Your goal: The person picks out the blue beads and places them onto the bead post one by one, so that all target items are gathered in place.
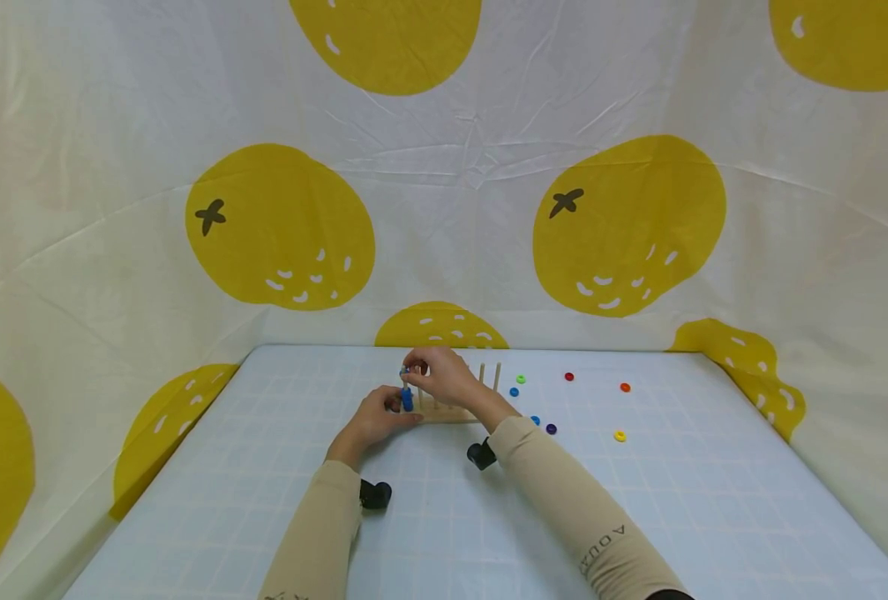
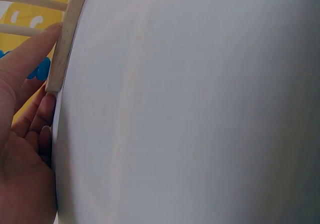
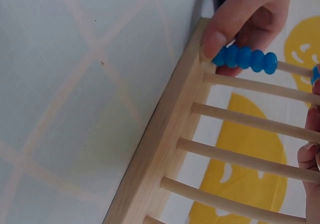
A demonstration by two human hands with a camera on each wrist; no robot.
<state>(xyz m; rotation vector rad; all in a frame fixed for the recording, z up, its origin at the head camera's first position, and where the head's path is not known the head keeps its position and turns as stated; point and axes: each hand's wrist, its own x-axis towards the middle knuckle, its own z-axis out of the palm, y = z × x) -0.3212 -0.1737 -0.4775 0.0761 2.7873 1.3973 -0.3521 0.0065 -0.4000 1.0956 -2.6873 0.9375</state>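
A wooden peg stand (image 1: pixel 447 416) with a row of upright pegs is on the table. My left hand (image 1: pixel 375 414) grips its left end, thumb along the front of the base and fingers behind. Several blue rings (image 3: pixel 245 58) are stacked low on the leftmost peg. At the top of that peg, my right hand (image 1: pixel 444 377) pinches another blue ring (image 3: pixel 315 75), partly hidden by the fingers. Bare pegs (image 3: pixel 240 120) follow to the right of the blue stack.
Loose rings lie right of the stand: a green ring (image 1: pixel 521 379), a blue ring (image 1: pixel 515 392), a purple ring (image 1: pixel 551 429), a red ring (image 1: pixel 569 377), an orange ring (image 1: pixel 626 387) and a yellow ring (image 1: pixel 620 436). A patterned curtain (image 1: pixel 451 208) rises behind the table.
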